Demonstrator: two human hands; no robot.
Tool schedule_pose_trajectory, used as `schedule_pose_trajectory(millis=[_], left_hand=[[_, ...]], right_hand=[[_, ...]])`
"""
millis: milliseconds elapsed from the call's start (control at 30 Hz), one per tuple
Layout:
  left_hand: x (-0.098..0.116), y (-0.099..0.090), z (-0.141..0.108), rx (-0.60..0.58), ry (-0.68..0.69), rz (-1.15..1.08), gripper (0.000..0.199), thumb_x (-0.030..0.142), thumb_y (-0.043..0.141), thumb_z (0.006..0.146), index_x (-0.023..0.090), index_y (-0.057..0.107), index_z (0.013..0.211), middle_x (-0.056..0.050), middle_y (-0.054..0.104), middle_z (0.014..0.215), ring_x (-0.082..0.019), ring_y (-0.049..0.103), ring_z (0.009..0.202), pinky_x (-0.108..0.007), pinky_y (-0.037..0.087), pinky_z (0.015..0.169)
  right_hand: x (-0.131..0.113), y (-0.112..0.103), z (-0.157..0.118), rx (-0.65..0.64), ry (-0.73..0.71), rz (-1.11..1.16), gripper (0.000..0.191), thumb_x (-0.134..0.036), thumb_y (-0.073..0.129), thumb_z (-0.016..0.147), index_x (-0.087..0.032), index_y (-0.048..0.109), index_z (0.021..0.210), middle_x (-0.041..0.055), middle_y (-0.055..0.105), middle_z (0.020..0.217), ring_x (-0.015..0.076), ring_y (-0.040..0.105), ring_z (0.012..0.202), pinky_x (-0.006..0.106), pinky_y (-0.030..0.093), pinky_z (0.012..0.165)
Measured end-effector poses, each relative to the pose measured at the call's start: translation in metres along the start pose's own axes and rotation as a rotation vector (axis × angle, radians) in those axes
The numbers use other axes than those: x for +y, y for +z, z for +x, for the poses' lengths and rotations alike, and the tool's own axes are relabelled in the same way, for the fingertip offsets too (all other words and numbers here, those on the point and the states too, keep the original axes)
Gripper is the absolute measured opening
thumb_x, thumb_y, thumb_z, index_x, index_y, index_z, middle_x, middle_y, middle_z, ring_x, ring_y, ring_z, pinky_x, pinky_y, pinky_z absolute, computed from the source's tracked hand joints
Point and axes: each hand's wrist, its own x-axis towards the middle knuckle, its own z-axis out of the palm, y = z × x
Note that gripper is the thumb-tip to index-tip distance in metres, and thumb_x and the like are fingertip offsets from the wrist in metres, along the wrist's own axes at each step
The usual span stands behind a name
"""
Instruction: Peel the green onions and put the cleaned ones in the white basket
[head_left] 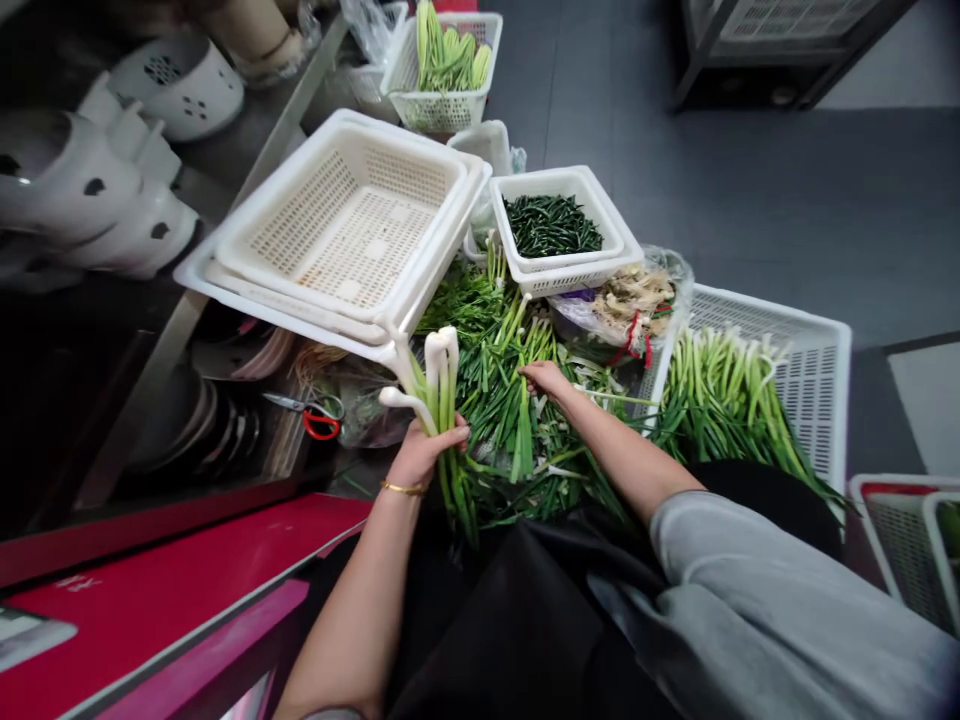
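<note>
My left hand [433, 450] is wrapped around a small bunch of spring onions [442, 385], white bulbs upward and green leaves hanging down. To its right, my right hand [545, 380] is closed in a pinch at a green spring onion stalk [523, 425], over a loose pile of spring onions [480, 350]. The fingertips partly hide where they meet the stalk. Lying in the basket [814, 385] on the right are many spring onions [724, 385], side by side with white ends away from me.
Stacked white baskets [375, 240] stand at the back left. Dark green chillies [551, 225] fill a smaller basket [611, 235], beside a plastic bag [675, 275] of roots and scraps. Red-handled scissors [321, 424] lie left of my left hand. A red panel [225, 560] borders the near left.
</note>
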Motion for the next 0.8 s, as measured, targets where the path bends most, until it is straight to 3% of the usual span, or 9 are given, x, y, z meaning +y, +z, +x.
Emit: schedule_pose_trajectory(millis=[100,233,333,433,500,600,700,733,800], left_hand=[[0.000,0.019,-0.009,-0.053,0.041,0.063,0.028,0.030,0.078,0.060,0.012,0.066,0.077,-0.004,0.065,0.069,-0.013,0.055,0.053,-0.026,0.044,0.051],[0.000,0.058,-0.020,0.032,0.149,0.174,0.030,0.032,0.080,0.055,0.012,0.066,0.072,0.000,0.060,0.056,-0.012,0.052,0.049,-0.025,0.041,0.049],[0.001,0.084,-0.029,0.105,0.262,0.212,0.034,0.029,0.083,0.048,0.012,0.064,0.070,0.000,0.061,0.059,-0.013,0.054,0.053,-0.026,0.043,0.052],[0.009,0.091,-0.044,0.129,0.357,0.297,0.032,0.029,0.083,0.048,0.012,0.062,0.066,-0.001,0.062,0.061,-0.015,0.056,0.058,-0.027,0.044,0.056],[0.018,0.086,-0.057,0.049,0.398,0.352,0.030,0.030,0.082,0.050,0.012,0.063,0.066,-0.001,0.063,0.063,-0.016,0.057,0.061,-0.028,0.045,0.059],[0.033,0.077,-0.075,-0.228,0.356,0.351,0.032,0.033,0.081,0.053,0.012,0.066,0.071,-0.004,0.066,0.068,-0.018,0.060,0.063,-0.030,0.047,0.061],[0.036,0.075,-0.087,-0.431,0.268,0.273,0.038,0.037,0.081,0.051,0.012,0.066,0.076,-0.006,0.066,0.066,-0.019,0.060,0.057,-0.030,0.046,0.055],[0.034,0.075,-0.089,-0.457,0.250,0.244,0.040,0.037,0.081,0.050,0.012,0.067,0.077,-0.006,0.066,0.064,-0.018,0.059,0.054,-0.030,0.045,0.052],[0.028,0.073,-0.092,-0.474,0.223,0.203,0.042,0.039,0.080,0.051,0.012,0.067,0.082,-0.005,0.065,0.061,-0.017,0.057,0.050,-0.029,0.043,0.050]], right_hand=[[-0.001,-0.011,-0.069,0.003,-0.102,0.076,0.024,-0.031,0.057,0.081,-0.017,0.047,0.065,-0.0036,0.048,0.047,0.0093,0.051,0.043,0.018,0.042,0.042],[-0.003,-0.007,-0.152,0.062,-0.354,-0.017,0.021,-0.031,0.060,0.075,-0.018,0.048,0.065,-0.0029,0.051,0.048,0.0122,0.054,0.046,0.020,0.040,0.045],[-0.005,0.004,-0.197,0.144,-0.578,-0.239,0.013,-0.026,0.059,0.074,-0.017,0.052,0.067,0.0020,0.060,0.061,0.0145,0.058,0.058,0.022,0.041,0.055],[-0.012,0.000,-0.226,0.106,-0.711,-0.383,0.011,-0.025,0.059,0.075,-0.015,0.058,0.071,0.0059,0.064,0.070,0.0161,0.059,0.065,0.024,0.041,0.060],[-0.020,-0.015,-0.238,0.063,-0.794,-0.336,0.016,-0.030,0.061,0.077,-0.015,0.060,0.072,0.0056,0.064,0.071,0.0153,0.058,0.065,0.024,0.041,0.060],[-0.035,-0.045,-0.252,0.028,-0.896,-0.038,0.027,-0.038,0.065,0.076,-0.016,0.062,0.092,0.0036,0.065,0.082,0.0119,0.057,0.065,0.021,0.043,0.058],[-0.048,-0.060,-0.262,-0.292,-0.890,0.031,0.043,-0.039,0.071,0.070,-0.016,0.060,0.105,0.0004,0.065,0.081,0.0088,0.055,0.056,0.020,0.043,0.051],[-0.051,-0.063,-0.264,-0.394,-0.863,-0.012,0.040,-0.039,0.072,0.069,-0.016,0.062,0.100,-0.0009,0.064,0.075,0.0082,0.053,0.052,0.020,0.042,0.048],[-0.054,-0.072,-0.265,-0.460,-0.810,-0.085,0.029,-0.040,0.069,0.072,-0.014,0.064,0.086,-0.0027,0.060,0.062,0.0078,0.050,0.045,0.020,0.040,0.045]])
